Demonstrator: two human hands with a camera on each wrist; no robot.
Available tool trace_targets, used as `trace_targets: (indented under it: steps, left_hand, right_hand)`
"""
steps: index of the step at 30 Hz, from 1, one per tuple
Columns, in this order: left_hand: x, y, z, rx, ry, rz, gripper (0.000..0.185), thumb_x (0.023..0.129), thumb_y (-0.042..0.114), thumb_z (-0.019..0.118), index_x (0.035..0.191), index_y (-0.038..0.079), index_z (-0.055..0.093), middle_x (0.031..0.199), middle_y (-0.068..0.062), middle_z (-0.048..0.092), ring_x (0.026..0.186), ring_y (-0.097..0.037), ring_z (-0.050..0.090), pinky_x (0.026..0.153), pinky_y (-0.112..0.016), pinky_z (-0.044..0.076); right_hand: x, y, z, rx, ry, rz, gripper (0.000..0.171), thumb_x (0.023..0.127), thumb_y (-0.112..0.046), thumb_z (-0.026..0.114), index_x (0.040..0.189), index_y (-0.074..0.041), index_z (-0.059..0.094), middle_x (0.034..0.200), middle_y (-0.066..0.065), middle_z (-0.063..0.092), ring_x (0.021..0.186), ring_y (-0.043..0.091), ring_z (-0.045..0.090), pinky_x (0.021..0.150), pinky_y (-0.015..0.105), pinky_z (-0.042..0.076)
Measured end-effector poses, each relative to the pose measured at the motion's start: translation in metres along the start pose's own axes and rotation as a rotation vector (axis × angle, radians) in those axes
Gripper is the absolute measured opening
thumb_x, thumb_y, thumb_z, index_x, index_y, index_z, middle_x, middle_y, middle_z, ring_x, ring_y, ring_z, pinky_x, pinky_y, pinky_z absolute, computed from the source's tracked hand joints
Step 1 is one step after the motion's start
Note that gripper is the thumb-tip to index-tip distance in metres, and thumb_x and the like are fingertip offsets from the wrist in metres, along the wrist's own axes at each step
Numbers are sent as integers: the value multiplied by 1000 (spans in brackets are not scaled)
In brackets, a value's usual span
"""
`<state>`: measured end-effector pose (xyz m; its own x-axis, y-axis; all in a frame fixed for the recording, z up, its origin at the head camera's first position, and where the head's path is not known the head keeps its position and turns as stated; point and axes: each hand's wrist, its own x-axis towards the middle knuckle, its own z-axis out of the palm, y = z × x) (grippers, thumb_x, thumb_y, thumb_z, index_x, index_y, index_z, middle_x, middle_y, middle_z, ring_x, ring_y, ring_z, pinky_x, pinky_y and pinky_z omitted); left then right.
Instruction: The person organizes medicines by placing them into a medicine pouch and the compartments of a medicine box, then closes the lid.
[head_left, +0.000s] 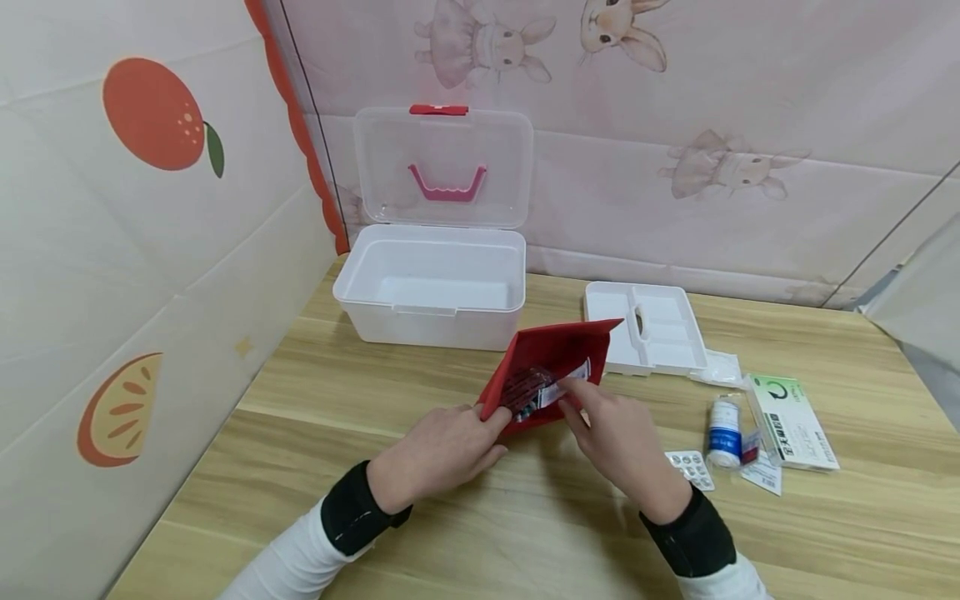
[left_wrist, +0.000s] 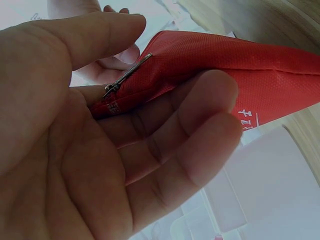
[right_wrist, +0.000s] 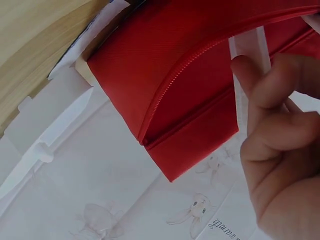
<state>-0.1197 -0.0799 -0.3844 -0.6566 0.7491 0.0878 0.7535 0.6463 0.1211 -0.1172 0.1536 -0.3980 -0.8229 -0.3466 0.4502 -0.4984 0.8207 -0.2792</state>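
Note:
A red zip pouch (head_left: 561, 342) is tilted above the table, its mouth unzipped and facing me. My left hand (head_left: 446, 446) grips its left end, thumb at the opening; in the left wrist view the fingers (left_wrist: 200, 107) curl along the red cloth below the zip pull (left_wrist: 111, 89). Inside the mouth lie clear packaging (head_left: 525, 385) and a white strip-like packet (right_wrist: 250, 47). With thumb and index finger, my right hand (head_left: 622, 429) pinches this packet at the right side of the opening. The packet's lower part is hidden in the pouch.
Behind the pouch stands a translucent box (head_left: 431, 325) with its lid (head_left: 446, 154) raised. A white divided tray (head_left: 667, 321) is right of it. Further right lie a white-and-blue bottle (head_left: 724, 433), a green-and-white carton (head_left: 797, 429), a blister pack (head_left: 692, 468) and a white packet (head_left: 718, 368).

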Motion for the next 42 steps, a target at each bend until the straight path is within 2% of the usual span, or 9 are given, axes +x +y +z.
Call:
trace_targets:
  steps: [12,19,33,42]
  left_hand:
    - [0,0,0,-13,-18,-11,24,95,28,68,104,9,55,73,-1,58,56,-9,53,49,-23,46]
    - [0,0,-2,-24,-23,-16,25,95,27,69,104,9,55,71,-1,56,55,-9,52,49,-23,46]
    - [0,-1,-1,-16,-18,-13,25,95,29,68,104,10,55,72,0,56,56,-9,52,49,-22,46]
    - [0,-1,0,-9,-11,-9,26,95,29,68,105,10,55,72,-1,57,55,-9,52,49,-22,45]
  right_hand:
    - [-1,6,6,-5,-68,10,37,85,-13,78,119,-4,65,89,8,71,52,7,44,46,20,35]
    - [0,6,6,-15,-83,4,37,85,-13,78,118,-6,64,82,5,68,53,7,44,46,20,35]
    - [0,6,5,-17,-124,24,35,85,-15,78,116,-4,65,88,8,68,54,7,45,48,19,38]
    - [-1,8,3,-7,-118,11,35,86,-14,77,117,-4,65,90,9,68,54,8,48,47,20,38]
